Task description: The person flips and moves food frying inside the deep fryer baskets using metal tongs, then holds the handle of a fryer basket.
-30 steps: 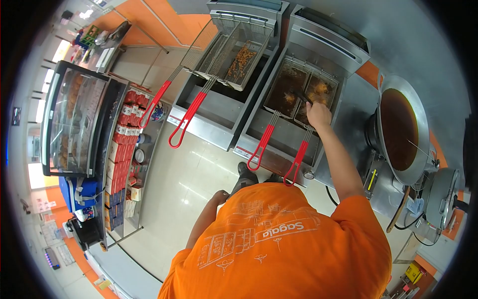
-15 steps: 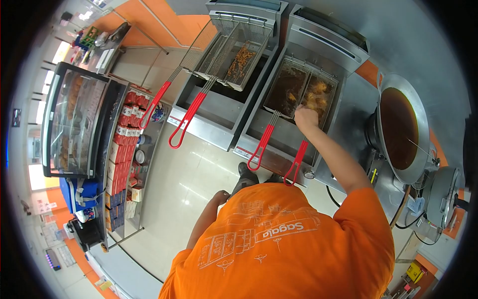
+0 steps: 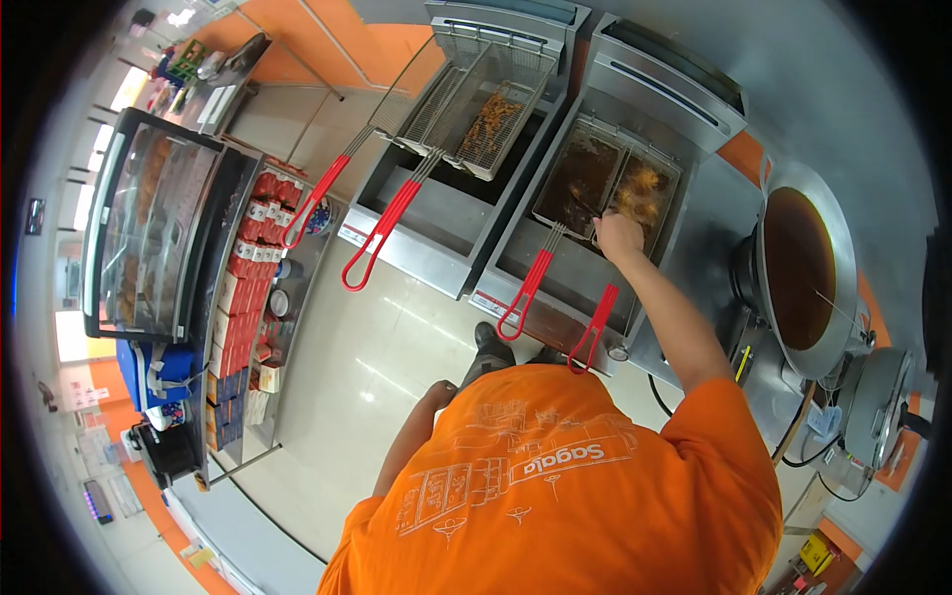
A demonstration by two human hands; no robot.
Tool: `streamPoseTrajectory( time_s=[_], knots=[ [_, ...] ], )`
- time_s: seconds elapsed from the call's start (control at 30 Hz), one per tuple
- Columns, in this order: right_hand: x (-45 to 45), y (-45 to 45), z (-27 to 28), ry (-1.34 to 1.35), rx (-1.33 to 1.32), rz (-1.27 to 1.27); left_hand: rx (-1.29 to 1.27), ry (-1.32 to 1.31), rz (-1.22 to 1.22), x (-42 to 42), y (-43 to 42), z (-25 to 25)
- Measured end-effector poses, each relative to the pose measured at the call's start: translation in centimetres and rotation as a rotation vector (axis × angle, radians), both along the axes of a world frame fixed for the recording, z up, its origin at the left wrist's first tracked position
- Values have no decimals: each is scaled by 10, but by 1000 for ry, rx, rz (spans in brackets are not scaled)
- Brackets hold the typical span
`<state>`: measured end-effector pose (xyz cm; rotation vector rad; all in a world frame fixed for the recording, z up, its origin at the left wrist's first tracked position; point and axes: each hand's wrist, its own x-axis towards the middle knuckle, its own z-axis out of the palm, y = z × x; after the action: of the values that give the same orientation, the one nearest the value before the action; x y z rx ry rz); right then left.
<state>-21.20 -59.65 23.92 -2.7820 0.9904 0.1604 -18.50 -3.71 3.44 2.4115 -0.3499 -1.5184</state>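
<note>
My right hand (image 3: 620, 238) is closed over the front edge of the right fryer (image 3: 526, 256), at the near end of its baskets. From the fingers a thin dark utensil (image 3: 585, 204) points into the left basket's oil; its exact kind is unclear. Golden fried pieces (image 3: 637, 193) bubble in the right basket (image 3: 666, 220). Dark oil with a few small bits fills the left basket (image 3: 551, 188). Two red basket handles (image 3: 528, 293) stick out toward me. My left hand (image 3: 439, 395) hangs low by my left leg, away from the fryers, its fingers too small and dark to make out.
The left fryer (image 3: 416, 223) carries two raised wire baskets, one with brown crumbs (image 3: 493, 124); their red handles (image 3: 382, 233) jut forward. A large wok of brown liquid (image 3: 799, 253) stands right. At left are a glass display case (image 3: 149, 238) and shelves of red-and-white boxes (image 3: 230, 297).
My right hand has turned and drawn slightly right. The dark utensil now shows, pointing left over the left basket. My left hand stays in about the same place.
</note>
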Motion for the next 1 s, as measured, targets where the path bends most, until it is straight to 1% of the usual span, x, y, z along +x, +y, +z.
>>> streamPoseTrajectory(
  time_s=[0.1, 0.2, 0.3, 0.33, 0.43, 0.53, 0.73, 0.83, 1.0],
  knots=[
    [-7, -6, -1, -99, 93, -133, 7, -5, -19, 1, -2, 3],
    [-18, -19, -18, -194, 190, -309, 15, -4, -15, 4, -7, 12],
    [-30, -34, -29, -240, 379, -493, 8, -2, -2, 6, -6, 6],
    [-35, -37, -31, -340, 549, -624, 3, -3, 0, 6, -6, 3],
    [-45, -47, -23, -471, 1116, -991, 24, 1, -28, 8, -9, 3],
    [-49, -43, -12, -546, 1227, -1086, 7, 10, -43, 11, -9, -3],
    [-50, -47, -29, -591, 1304, -1062, 12, 18, -49, 15, -11, -8],
    [-37, -42, -26, -552, 1260, -1073, 23, 11, -56, 15, -14, -3],
    [-14, -43, -39, -518, 1186, -1055, 8, 15, -64, 15, -18, 2]
  ],
)
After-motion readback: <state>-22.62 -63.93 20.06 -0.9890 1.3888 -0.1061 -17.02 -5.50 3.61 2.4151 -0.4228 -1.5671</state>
